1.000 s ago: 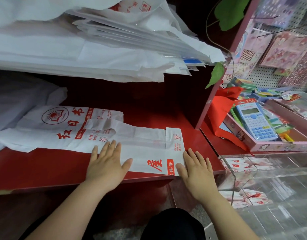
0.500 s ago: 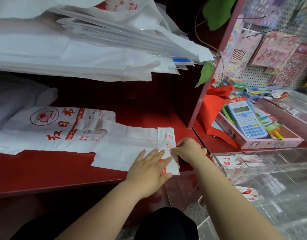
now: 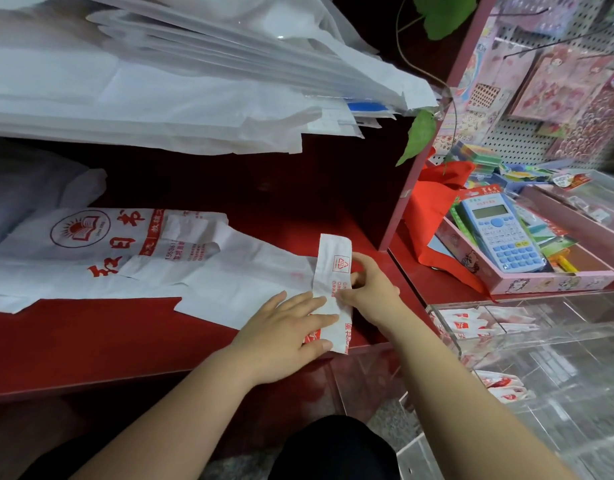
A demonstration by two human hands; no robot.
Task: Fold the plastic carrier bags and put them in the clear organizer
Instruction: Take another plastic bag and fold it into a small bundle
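While the left hand [image 3: 285,332] pressed the bag [image 3: 250,289] flat, the right hand [image 3: 369,292] pinched its fold; white bags [image 3: 160,98] hung over the red shelf [image 3: 91,341].

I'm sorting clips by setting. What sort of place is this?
Most likely a small stationery shop counter: a pegboard hung with sticker sheets, a blue calculator lying in a pink display tray, and white carrier bags printed with a book logo.
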